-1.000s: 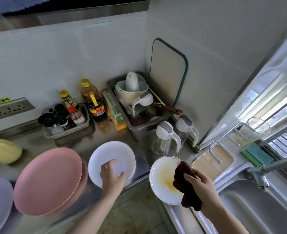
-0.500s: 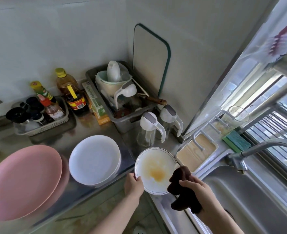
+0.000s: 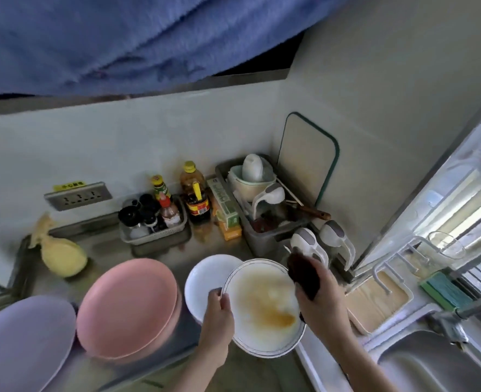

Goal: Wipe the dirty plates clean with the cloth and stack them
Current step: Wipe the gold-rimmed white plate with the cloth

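A white rimmed plate (image 3: 262, 304), smeared with brown sauce, is lifted off the counter in front of me. My left hand (image 3: 218, 315) grips its left rim. My right hand (image 3: 320, 299) holds a dark brown cloth (image 3: 303, 274) against the plate's upper right edge. Behind the dirty plate a stack of clean white plates (image 3: 208, 274) rests on the steel counter. Left of those lie a stack of pink plates (image 3: 127, 306) and a lilac plate (image 3: 21, 346).
A steel sink (image 3: 431, 369) with a tap (image 3: 465, 309) lies at the lower right. Two white-lidded jugs (image 3: 322, 241), a grey dish bin (image 3: 262, 222), sauce bottles (image 3: 195, 199) and a spice basket (image 3: 154, 224) line the back. A blue fabric (image 3: 134, 38) hangs overhead.
My left hand went from the white stack to the dirty plate's rim and lifted it off the counter. My right hand brought the cloth up to the plate's far edge.
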Demonstrator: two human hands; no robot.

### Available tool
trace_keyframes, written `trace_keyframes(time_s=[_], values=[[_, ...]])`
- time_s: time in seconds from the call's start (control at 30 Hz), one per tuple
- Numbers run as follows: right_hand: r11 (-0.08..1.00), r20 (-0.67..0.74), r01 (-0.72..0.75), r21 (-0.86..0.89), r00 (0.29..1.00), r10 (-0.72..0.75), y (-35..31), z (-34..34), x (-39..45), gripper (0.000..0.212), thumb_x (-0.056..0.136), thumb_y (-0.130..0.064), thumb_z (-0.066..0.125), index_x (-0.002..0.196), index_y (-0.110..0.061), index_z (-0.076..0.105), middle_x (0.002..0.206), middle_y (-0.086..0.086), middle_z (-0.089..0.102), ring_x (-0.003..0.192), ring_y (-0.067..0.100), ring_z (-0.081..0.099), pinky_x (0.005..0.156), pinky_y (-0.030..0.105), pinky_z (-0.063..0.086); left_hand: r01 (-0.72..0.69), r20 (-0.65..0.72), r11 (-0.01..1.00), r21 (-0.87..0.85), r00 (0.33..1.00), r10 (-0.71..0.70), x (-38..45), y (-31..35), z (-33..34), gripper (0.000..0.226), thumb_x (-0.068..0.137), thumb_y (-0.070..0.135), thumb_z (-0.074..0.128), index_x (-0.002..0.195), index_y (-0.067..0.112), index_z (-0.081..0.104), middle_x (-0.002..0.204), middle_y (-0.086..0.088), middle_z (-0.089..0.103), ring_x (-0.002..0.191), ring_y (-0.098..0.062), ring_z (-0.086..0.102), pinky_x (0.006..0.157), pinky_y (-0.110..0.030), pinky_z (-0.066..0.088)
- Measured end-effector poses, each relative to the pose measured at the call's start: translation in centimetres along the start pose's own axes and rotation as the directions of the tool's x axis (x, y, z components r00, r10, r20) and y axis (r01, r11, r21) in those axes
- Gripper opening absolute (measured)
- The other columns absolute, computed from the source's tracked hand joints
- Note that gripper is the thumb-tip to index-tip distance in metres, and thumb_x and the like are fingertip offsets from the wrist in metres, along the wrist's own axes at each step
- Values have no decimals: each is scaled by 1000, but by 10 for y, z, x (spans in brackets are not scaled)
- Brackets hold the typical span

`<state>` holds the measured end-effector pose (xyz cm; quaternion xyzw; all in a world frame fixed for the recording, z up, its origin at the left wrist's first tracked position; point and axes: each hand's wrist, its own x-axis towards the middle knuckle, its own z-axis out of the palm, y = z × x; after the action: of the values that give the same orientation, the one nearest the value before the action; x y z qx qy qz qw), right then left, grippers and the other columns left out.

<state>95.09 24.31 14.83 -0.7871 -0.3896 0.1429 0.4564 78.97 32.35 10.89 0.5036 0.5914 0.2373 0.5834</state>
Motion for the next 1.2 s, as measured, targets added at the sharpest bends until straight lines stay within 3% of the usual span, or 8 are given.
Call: trace_keyframes(time_s=[0.13, 0.23, 0.33, 0.47, 0.73, 0.87, 1.0, 1.2], values=[[890, 81, 287, -354, 958, -277, -45, 39, -1, 59, 76, -16, 75, 130, -20, 51, 124, 5, 53, 110, 25, 50, 85, 42, 46, -3, -6, 983, -186, 1000, 2, -27, 42, -40, 17, 105, 28, 30, 115, 31, 44, 97, 9, 49, 78, -2, 47, 57, -21, 37], [802, 75, 295, -520, 951, -301, -75, 59, -8, 55, 77, -32, 73, 128, -27, 53, 126, 3, 50, 108, 30, 49, 77, 52, 47, 13, -47, 966, -257, 999, -26, -36, 56, -69, 26, 103, 37, 31, 123, 37, 46, 103, 9, 51, 92, -17, 50, 66, -33, 52], [796, 96, 384, -469, 917, -386, -97, 74, -10, 59, 75, -15, 73, 129, -27, 52, 126, 2, 53, 103, 31, 53, 75, 47, 49, 30, -41, 953, -302, 998, -45, -38, 63, -93, 36, 101, 42, 34, 135, 38, 44, 127, 9, 50, 122, -21, 47, 110, -47, 40], [735, 256, 586, -342, 811, -527, -129, 87, -19, 54, 84, -22, 61, 132, -42, 46, 133, -15, 50, 103, 17, 50, 77, 34, 49, 32, 19, 904, -427, 999, -26, -41, 78, -116, 25, 101, 36, 36, 103, 29, 60, 122, -7, 67, 114, -26, 60, 101, -45, 47], [545, 426, 813, -205, 576, -698, -151, 94, -43, 40, 80, -35, 52, 118, -46, 55, 122, -12, 56, 103, 12, 46, 73, 26, 44, 216, 167, 702, -679, 976, -140, -36, 80, -143, 60, 96, 50, 37, 110, 4, 72, 108, -26, 73, 106, -41, 68, 102, -52, 49], [545, 373, 768, -337, 640, -671, -175, 88, -18, 49, 77, -23, 46, 123, -37, 56, 122, -5, 56, 103, 20, 49, 79, 32, 48, 151, 106, 718, -680, 989, -108, -37, 86, -140, 35, 96, 37, 42, 106, 11, 64, 108, -25, 71, 100, -35, 66, 89, -46, 53], [585, 239, 619, -524, 766, -597, -170, 72, 3, 54, 73, -10, 59, 125, -24, 57, 120, 7, 54, 97, 30, 51, 77, 42, 50, 88, 1, 832, -548, 994, -105, -35, 93, -144, 22, 96, 32, 40, 80, 18, 46, 71, -7, 47, 79, -22, 44, 66, -32, 38], [670, 169, 569, -477, 808, -565, -152, 73, -15, 60, 71, -2, 59, 129, -18, 54, 126, 6, 54, 108, 30, 48, 87, 45, 49, 86, 66, 877, -474, 996, -62, -43, 93, -137, 31, 98, 30, 41, 69, 25, 49, 86, -9, 49, 86, -21, 43, 79, -39, 38]])
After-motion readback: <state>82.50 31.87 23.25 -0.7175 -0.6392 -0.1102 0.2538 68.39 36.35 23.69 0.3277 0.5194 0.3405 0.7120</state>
